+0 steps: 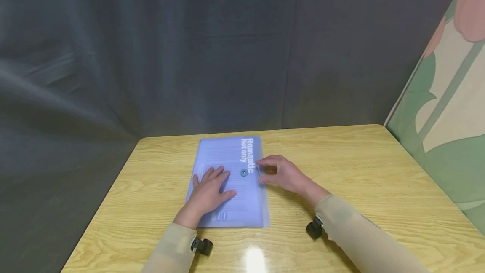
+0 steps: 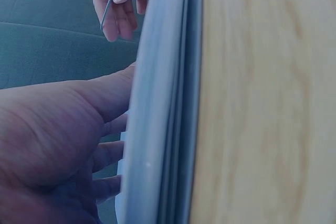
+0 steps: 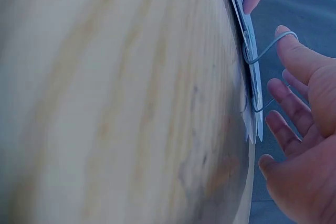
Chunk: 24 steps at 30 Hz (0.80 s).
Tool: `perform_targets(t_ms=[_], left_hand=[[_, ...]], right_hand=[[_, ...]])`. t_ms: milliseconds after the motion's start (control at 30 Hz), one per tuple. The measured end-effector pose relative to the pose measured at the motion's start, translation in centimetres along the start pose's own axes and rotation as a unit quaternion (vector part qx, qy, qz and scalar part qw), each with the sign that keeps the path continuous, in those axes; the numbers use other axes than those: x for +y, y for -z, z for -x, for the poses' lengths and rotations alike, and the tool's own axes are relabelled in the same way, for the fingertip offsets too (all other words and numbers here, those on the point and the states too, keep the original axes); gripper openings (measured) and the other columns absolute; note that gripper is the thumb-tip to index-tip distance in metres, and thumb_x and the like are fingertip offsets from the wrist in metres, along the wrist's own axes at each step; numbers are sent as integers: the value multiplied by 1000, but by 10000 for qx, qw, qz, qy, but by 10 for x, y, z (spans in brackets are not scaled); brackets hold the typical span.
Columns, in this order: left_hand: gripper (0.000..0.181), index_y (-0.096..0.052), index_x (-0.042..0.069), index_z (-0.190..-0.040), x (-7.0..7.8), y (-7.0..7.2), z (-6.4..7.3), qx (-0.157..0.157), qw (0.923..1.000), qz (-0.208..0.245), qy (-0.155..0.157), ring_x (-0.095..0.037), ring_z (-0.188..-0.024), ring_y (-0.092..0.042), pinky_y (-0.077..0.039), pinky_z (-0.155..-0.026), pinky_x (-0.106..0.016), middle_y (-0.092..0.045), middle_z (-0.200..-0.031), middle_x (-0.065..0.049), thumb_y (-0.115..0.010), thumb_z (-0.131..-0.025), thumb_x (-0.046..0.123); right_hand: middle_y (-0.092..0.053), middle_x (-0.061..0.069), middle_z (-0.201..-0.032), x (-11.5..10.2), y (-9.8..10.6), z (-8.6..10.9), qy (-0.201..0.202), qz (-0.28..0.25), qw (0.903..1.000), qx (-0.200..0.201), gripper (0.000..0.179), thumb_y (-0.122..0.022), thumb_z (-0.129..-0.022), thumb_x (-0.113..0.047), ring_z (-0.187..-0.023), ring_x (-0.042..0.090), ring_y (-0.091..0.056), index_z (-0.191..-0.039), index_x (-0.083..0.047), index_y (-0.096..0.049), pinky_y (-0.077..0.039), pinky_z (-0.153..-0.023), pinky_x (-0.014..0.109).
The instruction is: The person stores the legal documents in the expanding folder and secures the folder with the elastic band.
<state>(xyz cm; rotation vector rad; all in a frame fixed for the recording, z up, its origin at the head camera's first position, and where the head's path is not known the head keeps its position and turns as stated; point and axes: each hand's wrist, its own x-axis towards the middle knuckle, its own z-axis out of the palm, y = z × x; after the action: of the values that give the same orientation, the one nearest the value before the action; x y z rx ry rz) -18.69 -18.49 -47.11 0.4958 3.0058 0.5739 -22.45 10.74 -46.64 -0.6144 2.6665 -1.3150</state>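
A translucent blue-violet document folder (image 1: 223,151) lies flat on the table, with white lettering and printed sheets showing through. Near its right edge sits a small round button (image 1: 244,172). My left hand (image 1: 208,193) rests on the folder's lower left part, its fingers spread. At the right edge my right hand (image 1: 283,175) holds a thin elastic cord (image 3: 262,54) stretched into a loop, hooked over the thumb and the fingers. In the left wrist view the cord (image 2: 107,4) loops out past the folder's edge (image 2: 157,108), where several layers show.
The folder lies on a wood-grain table (image 1: 341,159). A dark curtain (image 1: 227,54) hangs behind it, and a floral fabric (image 1: 443,108) stands along the right side. Small black cameras (image 1: 314,228) are worn on both wrists.
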Motion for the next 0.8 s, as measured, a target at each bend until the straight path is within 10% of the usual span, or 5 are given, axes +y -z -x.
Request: perform_targets(t_ms=[300,567,800], left_hand=[[72,-57,12,-160,0,0,0,-18,10000,-66,-22,-47,-161,-31,-11,-117,-87,-45,-171,-15,-76,-102,50],[72,-58,12,-160,-1,0,-1,-41,10000,-78,-32,-47,-161,-32,-12,-116,-88,-45,-171,-16,-76,-101,50],[73,-57,12,-160,-3,-2,-3,-35,9999,-145,-69,-48,-160,-33,-13,-116,-88,-45,-171,-16,-76,-102,52]], right_hand=[[-53,18,-164,-6,-6,-9,-73,540,9985,-80,58,-91,-93,-30,-154,41,-44,-147,-16,-72,-31,-125,63],[-67,15,-149,-11,-13,-20,330,962,9948,-47,47,-92,-92,-22,-153,39,-48,-135,-11,-78,-16,-132,59],[-74,7,-132,-21,-19,-32,393,1071,9935,-49,43,-95,-89,-18,-128,30,-66,-128,-9,-80,-46,-116,52]])
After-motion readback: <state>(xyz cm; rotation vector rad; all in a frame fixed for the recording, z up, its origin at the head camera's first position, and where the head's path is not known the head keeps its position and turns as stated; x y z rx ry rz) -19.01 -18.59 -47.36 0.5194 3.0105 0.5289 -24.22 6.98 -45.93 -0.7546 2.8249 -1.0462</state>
